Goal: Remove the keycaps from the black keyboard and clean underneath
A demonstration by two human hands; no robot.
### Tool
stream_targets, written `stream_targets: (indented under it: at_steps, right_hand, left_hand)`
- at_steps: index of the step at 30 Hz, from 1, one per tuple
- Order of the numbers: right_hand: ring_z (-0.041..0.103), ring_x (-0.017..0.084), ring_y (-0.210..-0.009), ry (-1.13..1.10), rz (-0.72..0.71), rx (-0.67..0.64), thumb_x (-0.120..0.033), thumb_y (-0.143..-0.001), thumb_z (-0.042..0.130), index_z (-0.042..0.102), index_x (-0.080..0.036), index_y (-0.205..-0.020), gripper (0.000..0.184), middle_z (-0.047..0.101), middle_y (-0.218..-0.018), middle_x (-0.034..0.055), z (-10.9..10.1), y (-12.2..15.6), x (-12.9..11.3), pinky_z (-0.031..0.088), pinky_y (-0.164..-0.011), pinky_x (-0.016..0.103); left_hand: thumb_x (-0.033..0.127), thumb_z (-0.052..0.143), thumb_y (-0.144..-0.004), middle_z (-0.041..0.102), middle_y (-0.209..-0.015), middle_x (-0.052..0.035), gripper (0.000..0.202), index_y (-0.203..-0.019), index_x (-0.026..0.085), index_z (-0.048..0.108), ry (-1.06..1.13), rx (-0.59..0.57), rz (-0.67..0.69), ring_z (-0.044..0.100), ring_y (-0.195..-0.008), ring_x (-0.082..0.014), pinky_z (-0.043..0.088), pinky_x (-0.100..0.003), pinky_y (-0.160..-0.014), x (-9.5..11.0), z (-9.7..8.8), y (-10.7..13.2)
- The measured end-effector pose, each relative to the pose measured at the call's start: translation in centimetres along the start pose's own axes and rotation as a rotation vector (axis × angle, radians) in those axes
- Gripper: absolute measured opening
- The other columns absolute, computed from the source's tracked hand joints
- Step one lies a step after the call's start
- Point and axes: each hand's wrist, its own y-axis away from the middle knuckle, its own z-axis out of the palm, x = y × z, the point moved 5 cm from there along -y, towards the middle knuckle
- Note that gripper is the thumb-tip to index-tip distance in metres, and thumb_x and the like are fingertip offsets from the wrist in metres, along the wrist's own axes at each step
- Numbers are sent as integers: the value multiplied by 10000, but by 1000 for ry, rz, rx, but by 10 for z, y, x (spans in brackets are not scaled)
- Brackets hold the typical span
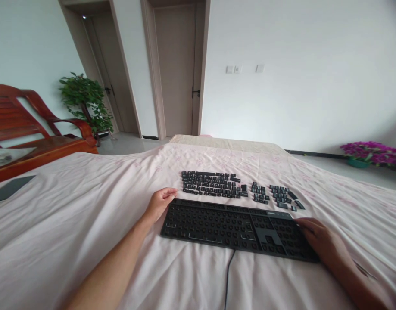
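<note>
A black keyboard (210, 224) with its keycaps off lies at a slant on the bedsheet, its cable (228, 275) running toward me. Bare key sockets and a few thin metal bars show on it. My right hand (317, 234) grips the keyboard's right edge, thumb on top, the other fingers mostly hidden. Beside the upper left corner is my left hand (163, 200), its fingertips pressed together; whether they hold anything, I cannot make out. Beyond the keyboard, loose black keycaps (210, 184) lie in rows, with smaller groups of keycaps (283, 196) to the right.
Wrinkled pinkish cloth (120, 258) covers the surface under everything. A dark flat object (12, 188) rests at the left edge, near a wooden bench (39, 148). Farther off are a leafy plant (84, 97), a closed door (175, 69) and purple flowers (372, 151).
</note>
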Motion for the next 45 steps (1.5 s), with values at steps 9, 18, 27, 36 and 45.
stream_targets:
  at_steps: [9,18,27,36,45]
  right_hand:
    - [657,303,-1017,-37,11,29,-423,-790,488,692,-349,-988,294,680,-1153,49,1,0,6,508,-889,440]
    - [648,296,-1047,-15,11,39,-433,-816,483,691,-354,-1002,289,674,-1166,51,1,1,7,504,-895,419]
    - [651,297,-1019,37,8,50,-459,-831,468,669,-321,-1093,357,663,-1169,78,-5,5,-5,501,-866,411]
    - [649,299,-1002,69,-5,17,-428,-855,437,662,-304,-1112,362,662,-1153,98,-9,3,-14,488,-848,406]
    - [664,265,-921,193,-104,-70,-259,-819,427,698,-218,-1088,383,670,-1074,122,-10,-5,-23,493,-839,366]
  left_hand:
    - [343,654,-748,750,-958,-99,276,-940,158,728,-192,76,78,691,-898,-242,513,-342,-831,0,0,-1]
    - [395,657,-729,757,-840,-60,269,-870,183,745,-222,135,68,693,-807,-233,510,-313,-748,-7,-1,-5]
    - [491,513,-838,745,-839,-64,361,-838,186,707,-290,192,92,675,-749,-207,491,-279,-683,2,-9,-1]
    - [329,528,-792,729,-832,-54,288,-947,179,719,-273,91,107,645,-666,-173,491,-281,-674,-4,-21,-4]
    - [279,510,-864,727,-1029,-64,256,-1014,254,715,-506,50,288,662,-968,-237,465,-346,-897,4,-10,4]
